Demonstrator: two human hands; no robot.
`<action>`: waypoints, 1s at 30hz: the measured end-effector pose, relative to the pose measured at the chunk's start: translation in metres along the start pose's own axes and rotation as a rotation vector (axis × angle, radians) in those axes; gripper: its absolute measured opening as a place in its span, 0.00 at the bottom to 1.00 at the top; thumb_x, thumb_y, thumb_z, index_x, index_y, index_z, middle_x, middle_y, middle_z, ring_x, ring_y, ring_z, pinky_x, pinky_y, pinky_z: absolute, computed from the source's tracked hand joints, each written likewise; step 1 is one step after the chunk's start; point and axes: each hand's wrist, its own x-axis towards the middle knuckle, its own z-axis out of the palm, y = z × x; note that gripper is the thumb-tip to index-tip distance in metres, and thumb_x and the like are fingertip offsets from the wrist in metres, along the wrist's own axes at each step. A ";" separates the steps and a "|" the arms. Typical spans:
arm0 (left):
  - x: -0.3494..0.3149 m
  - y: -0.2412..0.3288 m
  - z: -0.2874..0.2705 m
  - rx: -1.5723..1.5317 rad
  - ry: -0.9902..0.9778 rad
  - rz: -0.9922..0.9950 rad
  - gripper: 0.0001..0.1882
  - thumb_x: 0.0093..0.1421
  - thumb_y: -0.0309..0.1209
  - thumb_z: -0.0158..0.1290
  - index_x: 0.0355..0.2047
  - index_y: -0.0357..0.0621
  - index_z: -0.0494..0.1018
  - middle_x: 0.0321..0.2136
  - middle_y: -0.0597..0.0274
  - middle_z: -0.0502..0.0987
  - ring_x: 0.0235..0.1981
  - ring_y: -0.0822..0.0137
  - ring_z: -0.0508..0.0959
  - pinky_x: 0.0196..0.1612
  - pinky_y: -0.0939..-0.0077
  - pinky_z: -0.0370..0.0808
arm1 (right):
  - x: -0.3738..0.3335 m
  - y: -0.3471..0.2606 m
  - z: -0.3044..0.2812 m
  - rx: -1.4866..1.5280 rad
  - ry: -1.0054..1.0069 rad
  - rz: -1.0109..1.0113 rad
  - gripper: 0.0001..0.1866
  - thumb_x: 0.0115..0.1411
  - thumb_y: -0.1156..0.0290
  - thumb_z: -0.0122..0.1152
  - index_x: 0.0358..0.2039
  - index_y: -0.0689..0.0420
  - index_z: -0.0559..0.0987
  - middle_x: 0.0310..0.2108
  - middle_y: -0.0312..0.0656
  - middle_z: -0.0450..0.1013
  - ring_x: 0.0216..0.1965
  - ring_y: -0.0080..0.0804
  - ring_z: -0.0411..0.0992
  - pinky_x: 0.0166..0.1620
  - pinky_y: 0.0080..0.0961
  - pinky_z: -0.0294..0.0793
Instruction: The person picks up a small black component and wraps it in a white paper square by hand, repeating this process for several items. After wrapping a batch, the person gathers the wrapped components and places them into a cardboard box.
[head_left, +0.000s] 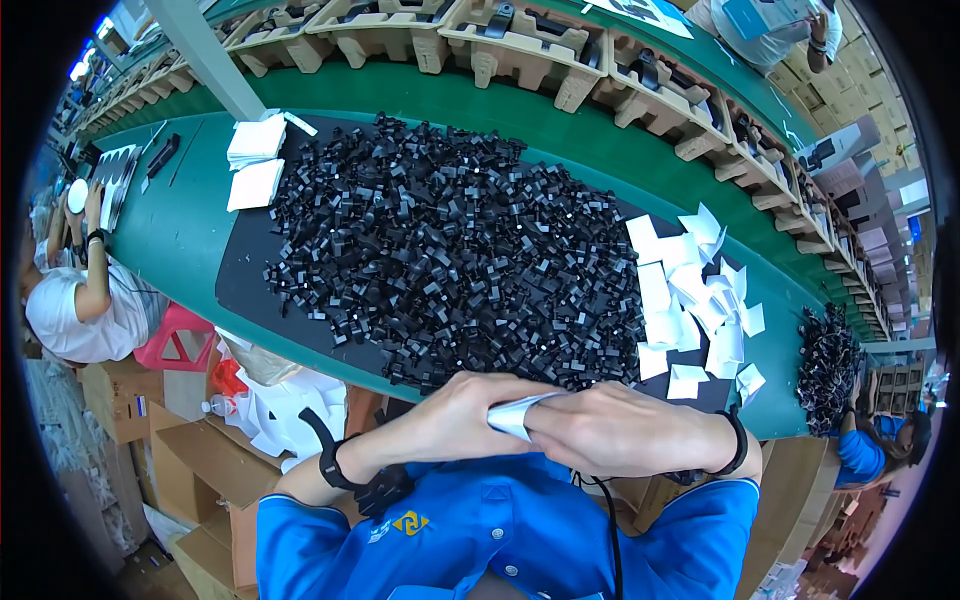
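Close in front of my blue shirt, both hands are closed around a folded piece of white paper (515, 416). My left hand (455, 418) grips its left side, and my right hand (615, 432) covers its right end. Whether anything lies inside the fold is hidden by the fingers. Just beyond my hands spreads a large pile of small black plastic parts (450, 240) on a dark mat (245, 270). Loose white folded papers (690, 290) lie scattered along the pile's right side. Two neat stacks of white paper (256, 160) sit at its far left.
A green conveyor (560, 120) beyond the table carries moulded trays (530, 50) with black devices. Another dark heap (828, 365) lies at the far right. Co-workers sit at left (90, 300) and right (865, 450). Open cardboard boxes (215, 450) stand below the table at left.
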 end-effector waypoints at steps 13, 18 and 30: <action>-0.016 -0.015 -0.033 -0.081 0.315 0.040 0.24 0.44 0.23 0.66 0.44 0.38 0.75 0.31 0.61 0.79 0.33 0.72 0.79 0.37 0.79 0.75 | 0.049 0.058 -0.005 -0.077 0.600 -0.086 0.11 0.52 0.71 0.61 0.37 0.58 0.75 0.27 0.42 0.72 0.25 0.41 0.74 0.26 0.32 0.73; -0.020 -0.018 -0.041 -0.175 0.409 0.018 0.26 0.41 0.17 0.65 0.44 0.36 0.75 0.28 0.62 0.79 0.30 0.76 0.77 0.37 0.81 0.74 | 0.080 0.081 0.000 -0.451 0.560 0.020 0.15 0.48 0.70 0.65 0.37 0.57 0.75 0.27 0.42 0.71 0.26 0.40 0.74 0.26 0.31 0.73; -0.018 -0.017 -0.050 -0.386 0.470 -0.087 0.24 0.45 0.16 0.63 0.45 0.34 0.73 0.29 0.60 0.79 0.30 0.75 0.77 0.34 0.83 0.75 | 0.073 0.099 -0.013 -0.107 0.560 0.077 0.14 0.48 0.76 0.62 0.38 0.61 0.78 0.28 0.47 0.76 0.26 0.38 0.77 0.31 0.29 0.77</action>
